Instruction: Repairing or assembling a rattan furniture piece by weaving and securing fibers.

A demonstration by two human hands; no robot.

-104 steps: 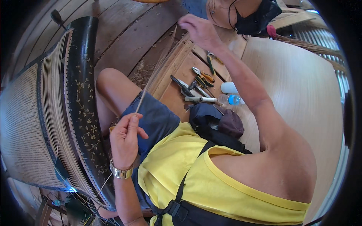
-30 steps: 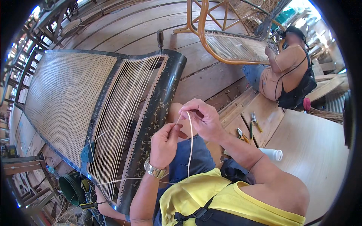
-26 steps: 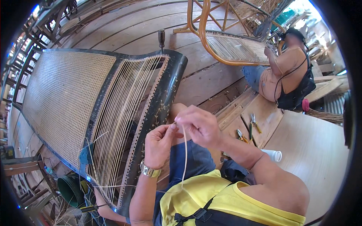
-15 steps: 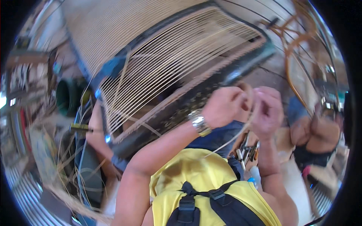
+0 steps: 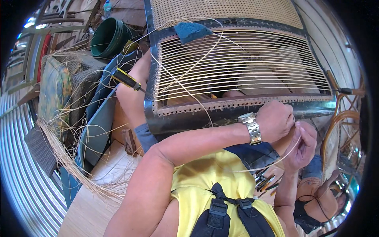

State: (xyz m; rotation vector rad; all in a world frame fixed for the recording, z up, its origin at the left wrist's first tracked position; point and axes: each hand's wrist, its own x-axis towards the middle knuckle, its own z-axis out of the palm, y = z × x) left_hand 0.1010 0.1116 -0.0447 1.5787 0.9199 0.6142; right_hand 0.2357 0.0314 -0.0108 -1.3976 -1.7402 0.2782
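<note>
A thin pale cane strand (image 5: 272,163) runs between my hands and trails down across my yellow shirt. My left hand (image 5: 275,121), with a metal watch on its wrist, pinches the strand near its upper end. Just below and to the right, my right hand (image 5: 301,146) grips the same strand with thumb and fingers. Both hands are by the near rail of a dark chair frame (image 5: 189,123), which has a row of small holes. Parallel cane strands (image 5: 244,75) stretch across the frame's opening. At the frame's left corner a yellow-and-black screwdriver (image 5: 125,78) points at the edge.
A blue cloth (image 5: 191,32) lies on the frame beside loose cane. To the left are a bundle of cane strands (image 5: 65,152), a green bucket (image 5: 108,38) and a patterned cushion (image 5: 56,93). Several hand tools (image 5: 266,182) lie near my right forearm. Another person's bare limbs (image 5: 321,193) show at right.
The view has turned, so the chair frame now appears level and further right. My hands still hold the cane strand, with their fingertips now closer together.
</note>
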